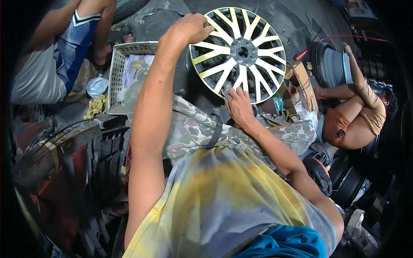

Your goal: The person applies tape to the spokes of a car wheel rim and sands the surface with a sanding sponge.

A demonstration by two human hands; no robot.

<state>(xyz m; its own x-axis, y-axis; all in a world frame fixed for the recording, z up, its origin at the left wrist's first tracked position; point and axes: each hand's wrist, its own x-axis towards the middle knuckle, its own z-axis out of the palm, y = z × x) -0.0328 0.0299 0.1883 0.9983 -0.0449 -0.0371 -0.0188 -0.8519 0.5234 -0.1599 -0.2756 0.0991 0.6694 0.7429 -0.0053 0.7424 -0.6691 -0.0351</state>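
Observation:
In front of me stands a multi-spoke car wheel point(243, 52), dark between its spokes, with pale yellow and white faces on spokes and rim. My left hand point(188, 29) is closed at the wheel's upper left edge, its fingers curled over the rim. Down at the lower edge, my right hand point(239, 105) presses bent fingers against the rim. A small greyish piece point(225, 89) shows by those fingertips; its kind is unclear. Beneath the wheel are my legs in camouflage trousers point(189, 129).
A pale plastic basket point(115, 86) with cloths or bags stands at left. At right sit a cardboard box point(306, 88) and a tyre point(320, 64). Another person point(361, 109) crouches there by a wheel; one more person point(56, 64) sits at upper left.

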